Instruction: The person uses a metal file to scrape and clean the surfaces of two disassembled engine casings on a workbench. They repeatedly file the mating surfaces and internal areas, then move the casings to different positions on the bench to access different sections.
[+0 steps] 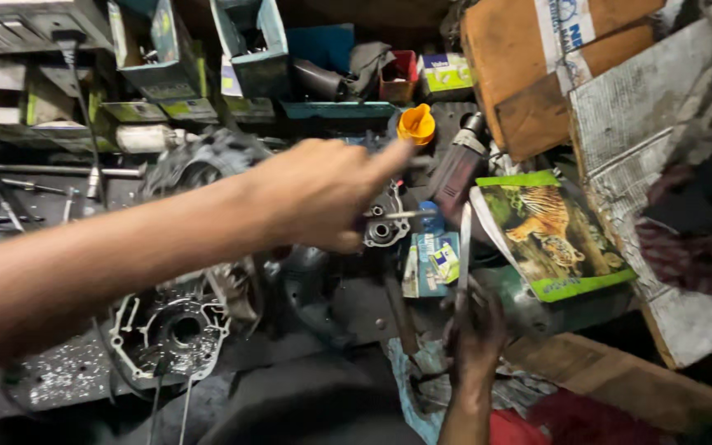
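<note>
L hand [319,194] loosely curled, empty, over small metal part [385,224]; R hand [475,330] clamped on thin tool [463,255]. Surface [59,375] crowded, little free room.

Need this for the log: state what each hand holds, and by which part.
The left hand reaches out with a finger extended and holds nothing. The right hand grips a thin metal strip by its lower end.

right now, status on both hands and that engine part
Left hand stretched out, index pointing, holding nothing. Right hand low, gripping a thin metal tool. Engine casing untouched on the cluttered bench. Nothing blocking.
</note>
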Action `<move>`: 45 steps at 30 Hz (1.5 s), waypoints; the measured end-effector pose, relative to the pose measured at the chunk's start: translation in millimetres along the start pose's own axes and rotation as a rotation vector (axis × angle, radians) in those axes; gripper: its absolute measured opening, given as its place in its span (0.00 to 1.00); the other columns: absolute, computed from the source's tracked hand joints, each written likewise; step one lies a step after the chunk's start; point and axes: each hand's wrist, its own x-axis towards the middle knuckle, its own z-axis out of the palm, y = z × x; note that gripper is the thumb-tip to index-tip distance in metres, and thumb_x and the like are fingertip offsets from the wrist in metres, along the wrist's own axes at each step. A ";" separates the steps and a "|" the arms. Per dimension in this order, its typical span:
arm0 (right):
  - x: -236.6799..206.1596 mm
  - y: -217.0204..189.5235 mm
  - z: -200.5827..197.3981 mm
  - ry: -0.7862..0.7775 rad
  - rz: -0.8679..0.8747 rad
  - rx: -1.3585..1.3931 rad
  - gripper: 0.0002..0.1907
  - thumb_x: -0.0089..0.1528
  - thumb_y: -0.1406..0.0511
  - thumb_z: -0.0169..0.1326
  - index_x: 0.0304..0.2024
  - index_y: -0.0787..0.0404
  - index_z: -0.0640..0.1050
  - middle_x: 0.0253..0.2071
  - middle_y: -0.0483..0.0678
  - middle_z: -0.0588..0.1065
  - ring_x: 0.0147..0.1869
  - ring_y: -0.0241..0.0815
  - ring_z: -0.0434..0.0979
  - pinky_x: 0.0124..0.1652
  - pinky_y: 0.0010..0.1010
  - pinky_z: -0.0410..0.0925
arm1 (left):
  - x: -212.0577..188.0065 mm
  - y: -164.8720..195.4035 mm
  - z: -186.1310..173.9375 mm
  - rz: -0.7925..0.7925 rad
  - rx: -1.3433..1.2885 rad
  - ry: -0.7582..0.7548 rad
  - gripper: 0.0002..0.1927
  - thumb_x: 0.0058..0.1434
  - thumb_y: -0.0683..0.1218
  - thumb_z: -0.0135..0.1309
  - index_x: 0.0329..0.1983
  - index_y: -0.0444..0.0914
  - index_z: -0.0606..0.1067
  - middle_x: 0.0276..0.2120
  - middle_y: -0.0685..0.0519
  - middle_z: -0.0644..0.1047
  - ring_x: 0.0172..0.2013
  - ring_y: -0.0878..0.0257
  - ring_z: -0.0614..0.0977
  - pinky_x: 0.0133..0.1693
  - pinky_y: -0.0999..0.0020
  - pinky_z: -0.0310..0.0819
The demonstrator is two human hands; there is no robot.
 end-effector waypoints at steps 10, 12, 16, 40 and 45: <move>-32.0 -15.5 -22.5 0.333 0.047 0.075 0.17 0.67 0.67 0.53 0.58 0.67 0.71 0.39 0.48 0.76 0.26 0.34 0.68 0.23 0.24 0.61 | 177.5 -20.4 149.2 0.332 0.119 -0.194 0.43 0.51 0.56 0.63 0.68 0.40 0.59 0.48 0.40 0.75 0.44 0.41 0.81 0.40 0.48 0.78; -31.7 -30.3 -26.5 0.089 -0.441 -0.307 0.25 0.65 0.65 0.51 0.62 0.69 0.64 0.40 0.45 0.71 0.29 0.35 0.68 0.31 0.26 0.63 | 187.4 -18.2 168.2 0.409 0.107 -0.174 0.45 0.49 0.56 0.64 0.68 0.41 0.59 0.52 0.40 0.73 0.47 0.41 0.80 0.42 0.48 0.77; -29.0 -41.8 -9.5 0.285 -0.479 -0.151 0.22 0.70 0.63 0.49 0.62 0.68 0.64 0.37 0.47 0.71 0.27 0.35 0.67 0.29 0.26 0.62 | 169.0 -19.1 185.3 0.503 0.113 -0.049 0.48 0.46 0.55 0.65 0.69 0.41 0.59 0.59 0.39 0.69 0.52 0.41 0.78 0.46 0.47 0.75; -65.2 0.2 172.8 -0.833 0.157 -0.583 0.23 0.69 0.69 0.50 0.66 0.56 0.66 0.37 0.47 0.78 0.34 0.37 0.76 0.32 0.29 0.70 | -359.8 42.9 340.5 -1.308 -0.558 0.991 0.22 0.59 0.43 0.60 0.57 0.34 0.74 0.51 0.43 0.78 0.50 0.49 0.80 0.52 0.59 0.74; -54.2 16.5 224.9 -0.785 -0.366 -0.863 0.30 0.67 0.69 0.54 0.71 0.58 0.64 0.57 0.62 0.73 0.59 0.61 0.75 0.55 0.46 0.68 | -339.9 43.8 373.7 -1.335 -0.413 0.787 0.44 0.51 0.54 0.66 0.68 0.32 0.65 0.58 0.39 0.72 0.58 0.44 0.72 0.57 0.50 0.66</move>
